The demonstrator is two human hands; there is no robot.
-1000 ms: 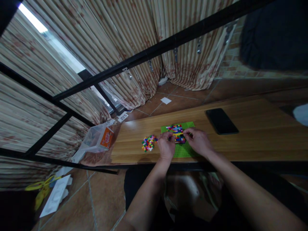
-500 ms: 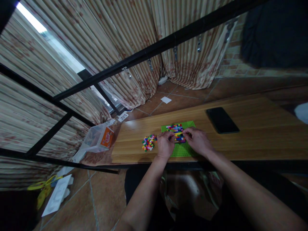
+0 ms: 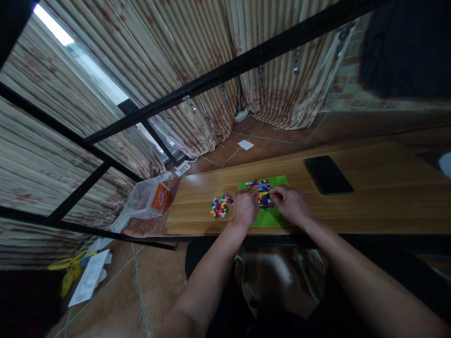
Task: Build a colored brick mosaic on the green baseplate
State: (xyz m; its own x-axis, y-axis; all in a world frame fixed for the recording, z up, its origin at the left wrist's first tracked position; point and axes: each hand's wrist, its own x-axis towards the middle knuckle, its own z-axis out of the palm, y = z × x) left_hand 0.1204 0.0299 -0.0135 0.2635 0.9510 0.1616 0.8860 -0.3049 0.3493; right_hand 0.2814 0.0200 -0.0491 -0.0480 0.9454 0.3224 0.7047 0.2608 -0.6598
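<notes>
A green baseplate (image 3: 268, 218) lies on the wooden table (image 3: 369, 202), with a patch of small coloured bricks (image 3: 260, 187) pressed onto its far half. My left hand (image 3: 244, 208) rests on the plate's left side, fingers curled against the bricks. On the right side my right hand (image 3: 292, 206) has its fingertips pinched at the edge of the brick patch. What either hand pinches is too small to make out. A loose heap of coloured bricks (image 3: 220, 206) sits just left of my left hand.
A black phone (image 3: 329, 174) lies flat on the table to the right. A clear plastic container with an orange label (image 3: 148, 203) stands at the table's left end. A black metal frame (image 3: 218, 77) and striped curtains (image 3: 169, 61) are behind. Papers and a yellow object (image 3: 72, 270) lie on the tiled floor.
Both hands stay on the brick patch with only slight finger shifts. The view has drifted a little, moving everything slightly rightward.
</notes>
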